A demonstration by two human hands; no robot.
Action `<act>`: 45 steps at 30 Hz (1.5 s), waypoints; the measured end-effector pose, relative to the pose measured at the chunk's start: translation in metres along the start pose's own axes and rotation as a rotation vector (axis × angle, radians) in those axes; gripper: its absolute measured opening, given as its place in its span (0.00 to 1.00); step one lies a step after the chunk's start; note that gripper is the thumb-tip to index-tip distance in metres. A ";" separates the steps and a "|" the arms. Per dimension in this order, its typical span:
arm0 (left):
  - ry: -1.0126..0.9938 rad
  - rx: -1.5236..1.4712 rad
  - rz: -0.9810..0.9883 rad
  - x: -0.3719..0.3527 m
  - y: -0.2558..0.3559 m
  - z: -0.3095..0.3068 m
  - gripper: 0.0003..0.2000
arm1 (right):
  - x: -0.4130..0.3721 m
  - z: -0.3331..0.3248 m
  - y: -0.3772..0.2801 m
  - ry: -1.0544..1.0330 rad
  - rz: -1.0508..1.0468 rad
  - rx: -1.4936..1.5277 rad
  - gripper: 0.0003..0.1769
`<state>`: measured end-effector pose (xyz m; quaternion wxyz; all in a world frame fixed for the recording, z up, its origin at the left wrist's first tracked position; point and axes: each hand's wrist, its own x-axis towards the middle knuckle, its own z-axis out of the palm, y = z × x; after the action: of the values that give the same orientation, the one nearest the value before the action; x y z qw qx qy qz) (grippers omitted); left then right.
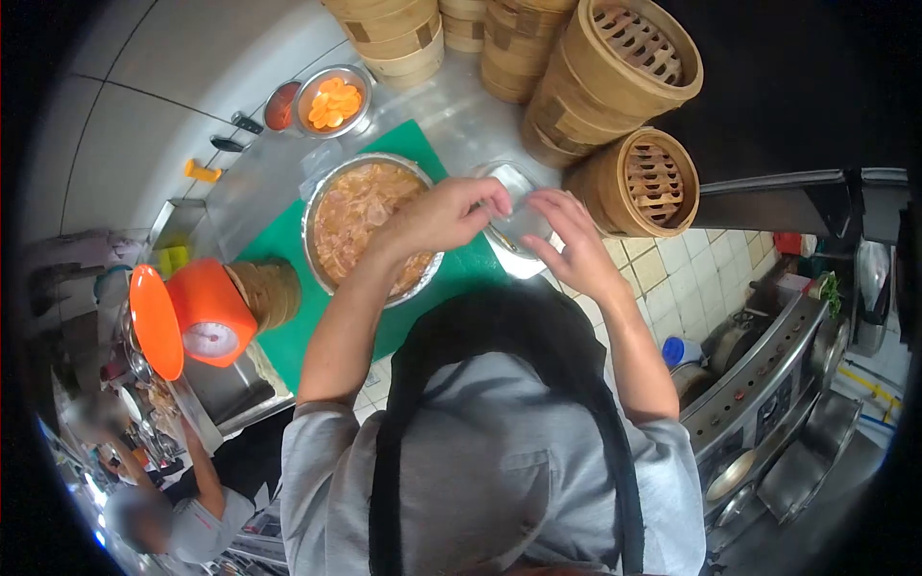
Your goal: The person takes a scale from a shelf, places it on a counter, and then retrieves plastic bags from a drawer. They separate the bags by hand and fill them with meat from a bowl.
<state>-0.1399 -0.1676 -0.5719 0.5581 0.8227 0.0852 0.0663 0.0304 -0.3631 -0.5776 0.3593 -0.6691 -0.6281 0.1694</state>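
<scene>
My left hand [447, 216] reaches over the right rim of a metal bowl of sliced meat in sauce [360, 211], its fingertips curled together at a clear film or lid. Opposite it, my right hand [574, 240] has its fingers bent at the other side of the same clear piece. Between both hands lies a round, shiny container [514, 178], its contents hard to make out. What exactly the fingertips pinch is too small to tell. The meat bowl rests on a green cutting board [274, 324].
Stacked bamboo steamers [586, 86] stand behind and right of my hands. A bowl of carrot slices [333, 101] sits at the back left, beside a small red-filled bowl [280, 108]. An orange scale [213, 312] is at left. Another person [197, 523] works at lower left.
</scene>
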 end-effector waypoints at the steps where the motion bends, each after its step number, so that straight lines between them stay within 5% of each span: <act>1: -0.055 0.082 0.025 0.001 0.006 -0.002 0.05 | 0.003 -0.003 -0.003 0.011 -0.017 -0.008 0.26; 3: -0.091 0.156 0.092 -0.001 0.009 -0.006 0.05 | 0.008 -0.009 -0.008 0.000 -0.062 -0.055 0.23; 6: 0.115 0.063 0.107 -0.001 0.011 -0.005 0.05 | 0.013 -0.011 -0.020 -0.098 0.016 0.055 0.16; 12: 0.726 0.141 0.069 -0.022 0.041 0.012 0.11 | 0.013 -0.002 -0.025 -0.083 0.259 0.316 0.07; 15: 0.518 -0.077 -0.409 -0.046 0.058 0.017 0.13 | 0.009 0.011 -0.012 -0.046 0.317 0.429 0.07; 19: 0.321 -0.389 -0.309 -0.040 0.016 0.040 0.11 | 0.019 0.016 -0.027 -0.101 0.389 0.578 0.10; 23: 0.398 -0.656 -0.262 -0.049 0.026 0.030 0.07 | 0.020 0.004 -0.028 -0.051 0.415 0.793 0.13; 28: 0.229 -0.156 -0.435 -0.059 0.047 0.003 0.11 | 0.028 -0.012 -0.028 0.153 0.427 1.011 0.08; 29: 0.216 -0.094 -0.466 -0.056 0.058 -0.004 0.13 | 0.032 -0.016 -0.030 0.201 0.397 1.009 0.06; 32: 0.545 0.295 -0.109 -0.043 0.112 -0.018 0.18 | 0.044 -0.033 -0.047 0.179 0.342 0.861 0.07; 37: 0.445 0.628 0.057 -0.017 0.104 -0.034 0.18 | 0.068 -0.044 -0.077 0.162 -0.008 0.389 0.14; 39: 0.594 0.543 0.038 -0.013 0.109 -0.033 0.16 | 0.074 -0.047 -0.080 0.193 -0.119 0.157 0.18; 45: 0.769 0.094 -0.045 -0.016 0.103 -0.014 0.12 | 0.067 -0.029 -0.064 0.211 -0.019 0.092 0.20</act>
<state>-0.1510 -0.1960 -0.4712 0.4484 0.7605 0.3092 0.3535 0.0146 -0.3096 -0.4987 0.4551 -0.6600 -0.5849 0.1232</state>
